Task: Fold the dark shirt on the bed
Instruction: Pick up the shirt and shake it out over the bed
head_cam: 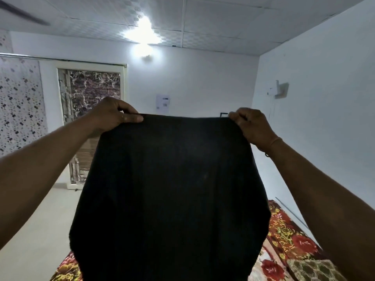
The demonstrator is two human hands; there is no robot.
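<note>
The dark shirt (172, 195) hangs in the air in front of me, spread wide and filling the middle of the view. My left hand (114, 115) pinches its top left corner between thumb and fingers. My right hand (250, 126) grips the top right corner at about the same height. The top edge is stretched taut between both hands. The lower part of the shirt drops out of view at the bottom and hides most of the bed (292, 240), which has a red and yellow flowered cover.
The bed runs along the white wall (324, 118) on the right. Pale floor (40, 230) lies to the left. A door with a marbled panel (91, 92) and a spotted curtain (20, 102) stand at the far left.
</note>
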